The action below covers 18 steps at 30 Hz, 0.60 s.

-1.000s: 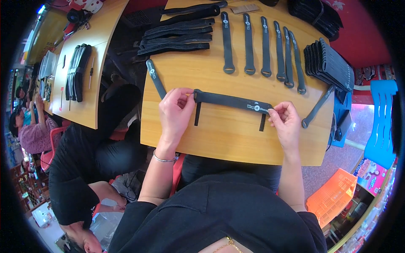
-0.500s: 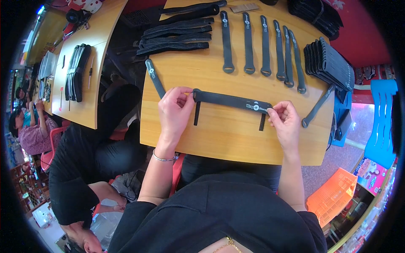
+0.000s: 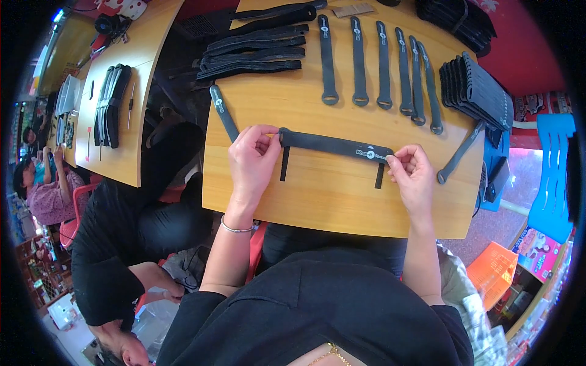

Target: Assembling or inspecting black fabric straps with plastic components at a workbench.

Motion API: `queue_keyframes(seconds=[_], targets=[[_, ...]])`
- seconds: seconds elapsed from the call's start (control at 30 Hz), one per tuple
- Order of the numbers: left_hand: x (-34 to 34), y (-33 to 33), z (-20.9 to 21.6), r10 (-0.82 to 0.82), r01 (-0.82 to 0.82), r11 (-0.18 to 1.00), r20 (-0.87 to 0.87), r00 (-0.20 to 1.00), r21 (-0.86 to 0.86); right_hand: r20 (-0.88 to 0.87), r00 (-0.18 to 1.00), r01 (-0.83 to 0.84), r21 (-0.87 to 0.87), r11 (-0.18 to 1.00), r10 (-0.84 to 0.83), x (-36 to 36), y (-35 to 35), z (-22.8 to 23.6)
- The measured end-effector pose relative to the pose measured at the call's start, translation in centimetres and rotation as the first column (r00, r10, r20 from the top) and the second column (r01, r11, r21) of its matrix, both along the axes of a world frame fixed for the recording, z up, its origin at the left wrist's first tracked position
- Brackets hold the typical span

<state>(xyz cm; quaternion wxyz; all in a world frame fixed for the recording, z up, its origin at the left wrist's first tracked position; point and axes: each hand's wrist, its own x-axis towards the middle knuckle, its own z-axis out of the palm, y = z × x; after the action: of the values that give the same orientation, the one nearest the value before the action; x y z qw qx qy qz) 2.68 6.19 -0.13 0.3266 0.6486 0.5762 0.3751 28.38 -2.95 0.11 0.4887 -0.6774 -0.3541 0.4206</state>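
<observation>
Left hand [image 3: 253, 155] and right hand [image 3: 412, 177] each pinch one end of a dark strap [image 3: 323, 144], straight between them, both ends partly hidden; two black strips [image 3: 285, 165] between the hands have unseen tops; white lettering [image 3: 369, 153] beside the right pinch is partly covered

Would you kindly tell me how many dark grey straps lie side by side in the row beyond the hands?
6: the first dark grey fabric strap at the row's left end, the second and third spaced rightward, then the fourth, fifth and sixth close together. None looks hidden.
</observation>
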Motion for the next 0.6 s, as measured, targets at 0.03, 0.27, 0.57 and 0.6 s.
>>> queue_keyframes(seconds=[0.03,0.27,0.57,0.6], targets=[[-0.02,0.00,0.00,0.000,0.000,1.000,0.000,1.000,0.000,0.000,1.000,-0.001,0.002,1.000,0.001,-0.01,0.03,0.06],[0.03,0.00,-0.18,0.000,0.000,1.000,0.006,1.000,0.005,0.002,1.000,0.006,-0.008,1.000,-0.006,0.00,0.03,0.12],[0.00,0.00,-0.55,-0.007,0.007,1.000,0.021,1.000,0.025,0.008,1.000,0.013,-0.026,1.000,-0.013,-0.03,0.01,-0.19],[0.04,-0.01,-0.58,-0.003,0.002,0.999,0.026,1.000,0.033,0.010,1.000,0.019,-0.026,0.999,-0.019,-0.03,-0.01,-0.35]])
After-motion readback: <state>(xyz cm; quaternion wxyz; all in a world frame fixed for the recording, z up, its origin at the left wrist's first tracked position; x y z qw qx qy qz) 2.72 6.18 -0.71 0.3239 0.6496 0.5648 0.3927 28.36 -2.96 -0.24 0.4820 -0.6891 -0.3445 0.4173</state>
